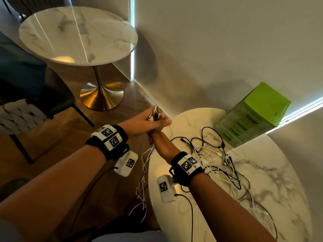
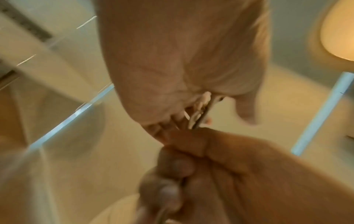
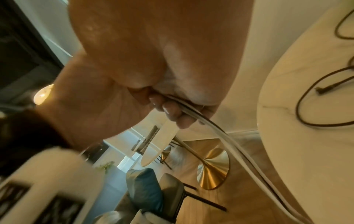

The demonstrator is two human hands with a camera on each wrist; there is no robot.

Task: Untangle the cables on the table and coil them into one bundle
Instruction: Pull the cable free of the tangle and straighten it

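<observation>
My left hand is raised past the table's far left edge and grips a bunch of cable plug ends, white and black, that stick up out of the fist. Directly under it my right hand curls round the same cables and touches the left hand. From the right fist white cables hang over the table edge toward the floor. A loose tangle of black and white cables lies on the round marble table. In the left wrist view the plug ends show between the left fingers, above the right hand.
A green plastic box stands at the back of the table against the wall. A second round marble table on a gold base stands farther left. A chair is at the left, over wooden floor.
</observation>
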